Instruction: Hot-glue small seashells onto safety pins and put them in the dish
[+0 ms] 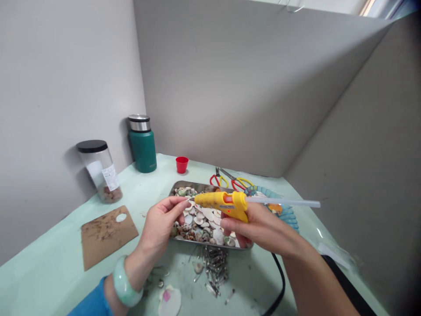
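My right hand (250,224) is wrapped round a yellow hot glue gun (220,201). A clear glue stick (283,202) sticks far out of its back end. The nozzle points left, at the fingertips of my left hand (166,217). Those fingers are pinched together at the nozzle tip; whatever they hold is too small to make out. Beneath both hands stands a metal tray (210,244) full of shells (199,219). In front of it lies a heap of metal pins or clips (215,265). A white scallop shell (169,302) with a pink spot rests near the front edge.
Brown cardboard (110,232) lies at left, before a black-lidded jar (100,171). Behind are a green flask (143,145), a red cup (182,164) and red-and-yellow-handled pliers (219,177). A blue woven basket (289,217) sits right; a black cord (281,285) runs below.
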`<move>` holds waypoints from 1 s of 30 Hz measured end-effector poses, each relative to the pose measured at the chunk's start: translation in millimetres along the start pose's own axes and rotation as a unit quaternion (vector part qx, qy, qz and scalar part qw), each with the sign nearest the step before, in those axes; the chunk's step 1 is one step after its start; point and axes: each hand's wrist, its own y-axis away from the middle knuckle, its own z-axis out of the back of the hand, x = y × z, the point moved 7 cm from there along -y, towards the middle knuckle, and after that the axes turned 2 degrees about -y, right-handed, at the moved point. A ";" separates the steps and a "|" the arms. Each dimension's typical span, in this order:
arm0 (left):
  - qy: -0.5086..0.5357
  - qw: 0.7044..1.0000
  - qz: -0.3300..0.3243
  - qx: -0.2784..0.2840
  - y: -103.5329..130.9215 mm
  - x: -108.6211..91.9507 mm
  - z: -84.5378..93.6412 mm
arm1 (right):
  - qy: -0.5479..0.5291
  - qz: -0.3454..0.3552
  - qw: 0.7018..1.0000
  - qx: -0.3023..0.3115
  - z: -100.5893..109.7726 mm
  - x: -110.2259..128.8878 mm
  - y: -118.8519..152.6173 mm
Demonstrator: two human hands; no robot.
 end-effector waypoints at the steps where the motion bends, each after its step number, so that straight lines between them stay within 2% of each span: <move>1: 0.000 1.000 0.002 0.000 0.0 -0.1 -0.3 | 0.002 0.000 1.000 0.001 -0.1 -0.5 0.0; 30: -0.014 1.000 0.003 0.000 -0.3 2.8 0.3 | 0.012 -0.025 0.999 0.031 -3.2 -0.5 -0.7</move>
